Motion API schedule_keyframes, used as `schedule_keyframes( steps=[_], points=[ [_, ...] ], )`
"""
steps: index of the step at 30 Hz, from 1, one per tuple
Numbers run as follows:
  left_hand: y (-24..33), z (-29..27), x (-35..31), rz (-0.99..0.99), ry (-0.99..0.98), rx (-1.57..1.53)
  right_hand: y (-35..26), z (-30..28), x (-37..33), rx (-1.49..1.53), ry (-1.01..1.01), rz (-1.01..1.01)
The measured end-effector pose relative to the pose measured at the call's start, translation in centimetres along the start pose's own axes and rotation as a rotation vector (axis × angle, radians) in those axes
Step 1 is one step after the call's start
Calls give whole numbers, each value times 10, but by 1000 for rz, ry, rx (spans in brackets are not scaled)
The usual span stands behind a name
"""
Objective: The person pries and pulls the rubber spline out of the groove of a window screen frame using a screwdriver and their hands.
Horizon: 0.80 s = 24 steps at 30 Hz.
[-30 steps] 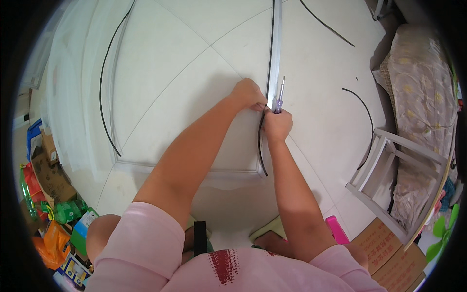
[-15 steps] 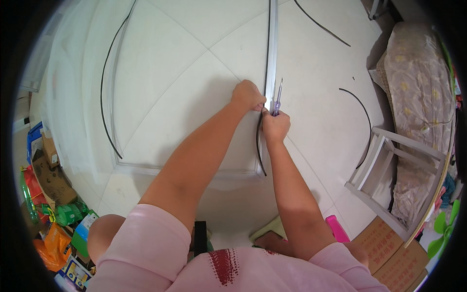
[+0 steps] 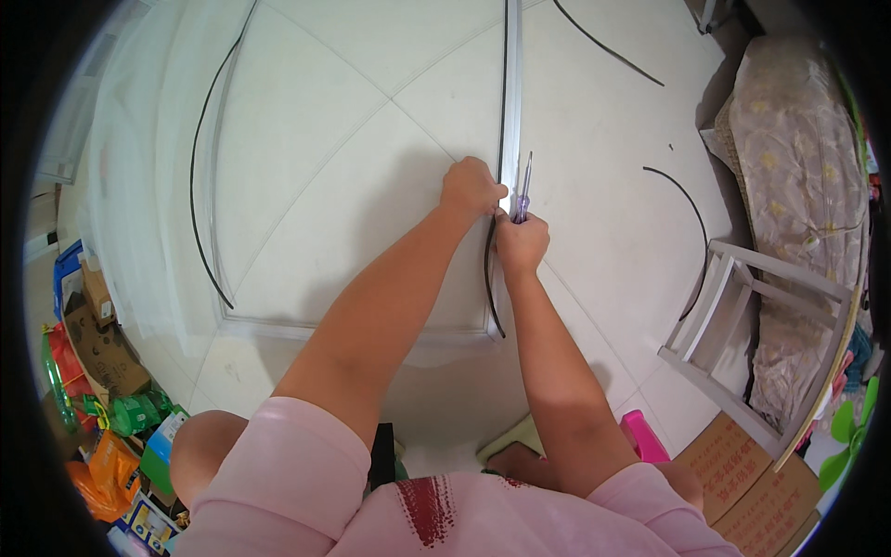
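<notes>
A thin black rubber strip [image 3: 489,297] runs along a pale metal screen frame [image 3: 511,121] laid on the floor; its near end bows loose past the frame's corner. My left hand [image 3: 471,188] is closed on the strip at the frame's right side bar, its fingertips pressed together. Just nearer to me, my right hand [image 3: 523,245] holds a screwdriver [image 3: 523,195] with a clear purple handle, tip pointing away. Its thumb presses against the strip beside my left fingers. The exact spot between both hands is partly hidden by the fingers.
Another black strip [image 3: 193,176] lies along the frame's left side, near sheer white fabric [image 3: 139,195]. Loose strip pieces [image 3: 689,200] rest on the tiles at right. A grey stool frame [image 3: 733,339], flattened cardboard [image 3: 733,473] and a covered bundle [image 3: 789,158] stand right; bags and boxes [image 3: 102,353] crowd the left.
Both hands stay at nearly the same place on the frame, still closed. The whole view has shifted slightly, and the screwdriver moved with the right hand.
</notes>
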<state>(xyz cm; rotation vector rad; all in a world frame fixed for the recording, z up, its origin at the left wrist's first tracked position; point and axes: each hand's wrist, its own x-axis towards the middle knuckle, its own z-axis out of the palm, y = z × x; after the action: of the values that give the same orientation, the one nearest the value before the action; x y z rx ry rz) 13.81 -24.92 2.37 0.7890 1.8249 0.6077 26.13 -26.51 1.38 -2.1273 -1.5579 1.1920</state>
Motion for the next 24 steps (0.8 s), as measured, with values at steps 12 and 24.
schedule_keyframes(
  steps=[12,24],
  points=[
    [-14,-13,8,-70,-77,-391,-4,-3,-4,-6,0,67],
    [-19,-10,-3,26,-23,-265,3,0,-1,50,-23,59]
  ],
)
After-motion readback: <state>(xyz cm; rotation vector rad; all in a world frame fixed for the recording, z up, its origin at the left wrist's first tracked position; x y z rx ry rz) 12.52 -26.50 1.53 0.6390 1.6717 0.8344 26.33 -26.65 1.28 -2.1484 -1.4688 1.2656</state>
